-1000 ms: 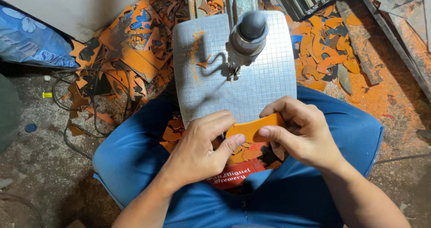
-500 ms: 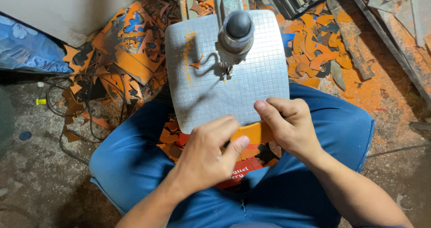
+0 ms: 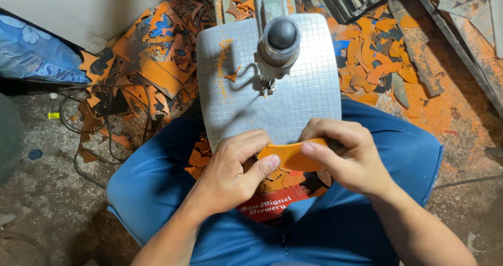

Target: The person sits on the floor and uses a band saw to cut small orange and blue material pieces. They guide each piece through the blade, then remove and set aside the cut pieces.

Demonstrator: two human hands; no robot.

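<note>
Both hands grasp one orange piece (image 3: pixel 291 156) at the centre of the view, just past the 6 o'clock edge of the grey gridded tabletop (image 3: pixel 314 96). The left hand (image 3: pixel 230 174) pinches the piece's 9 o'clock end, thumb beneath and forefinger curled over the top; the right hand (image 3: pixel 352 158) closes on its 3 o'clock end, thumb pressed on the upper face and the fingers wrapped along the far edge. The piece is flat, curved and rounded at its ends, and it lies roughly level over the person's lap — whether it touches the tabletop's rim cannot be told. At 12 o'clock from the hands, a dark rounded machine head (image 3: pixel 279 40) stands over the tabletop, with a thin blade (image 3: pixel 268 82) dropping from it toward the surface; the piece is well apart from it. Orange dust (image 3: pixel 224 62) and a small orange chip (image 3: pixel 232 77) lie on the tabletop at 10 o'clock from the blade. Below the hands, orange scraps (image 3: pixel 277 182) rest in the lap between the blue-clad legs (image 3: pixel 152 182), above a red patch (image 3: pixel 270 206) with white print. Heaps of orange and dark offcuts (image 3: pixel 141 72) cover the floor at 10 o'clock, and more offcuts (image 3: pixel 374 62) lie at 2 o'clock. A blue flowered bag (image 3: pixel 36 54) sits at 9 o'clock, with dark cables (image 3: pixel 78 135) looping on the floor — just beside the left knee.
</note>
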